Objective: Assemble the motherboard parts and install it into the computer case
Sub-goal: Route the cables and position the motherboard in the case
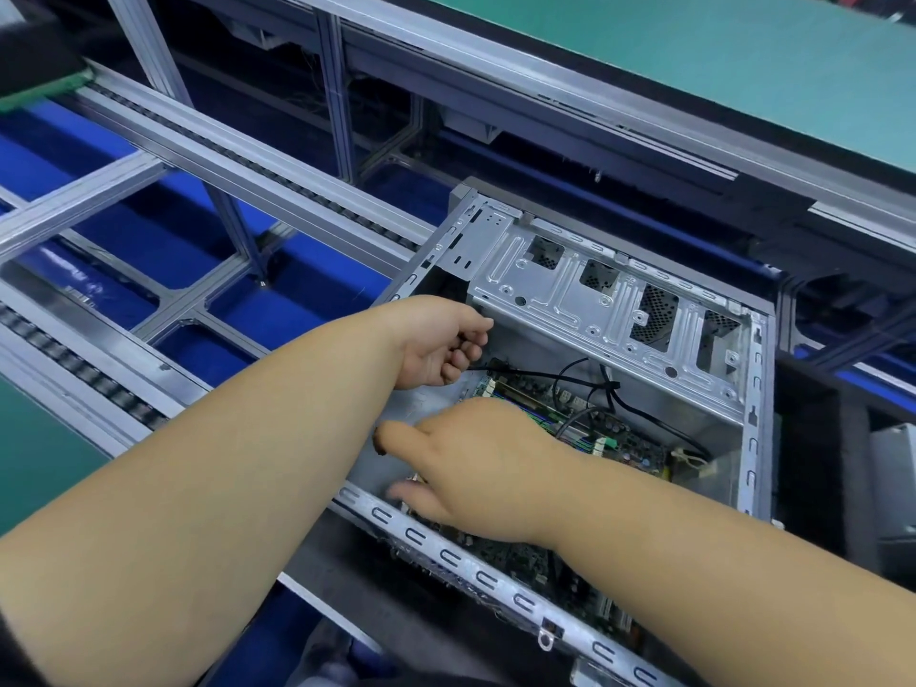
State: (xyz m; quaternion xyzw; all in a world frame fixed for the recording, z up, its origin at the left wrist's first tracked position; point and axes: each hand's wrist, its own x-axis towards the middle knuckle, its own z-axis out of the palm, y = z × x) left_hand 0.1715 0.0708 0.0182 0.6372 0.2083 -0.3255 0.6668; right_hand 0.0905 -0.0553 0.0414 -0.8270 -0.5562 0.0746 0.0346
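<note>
An open silver computer case (753, 389) lies on its side in front of me. Inside it sits the green motherboard (629, 448), partly hidden by my arms. My left hand (441, 344) reaches into the case's far left corner with curled fingers and grips a black cable (555, 375) that runs across the board. My right hand (476, 463) is lower down inside the case, thumb out to the left, fingers pointing down at the board's near left part; its fingertips are blurred and I cannot see whether they hold anything.
The case's drive cage (595, 300) with perforated openings spans the far side. Its near rail (471, 572) has a row of slots. An aluminium conveyor frame (208, 156) over blue flooring lies to the left, a green bench top (718, 57) beyond. A black foam block (813, 463) stands at right.
</note>
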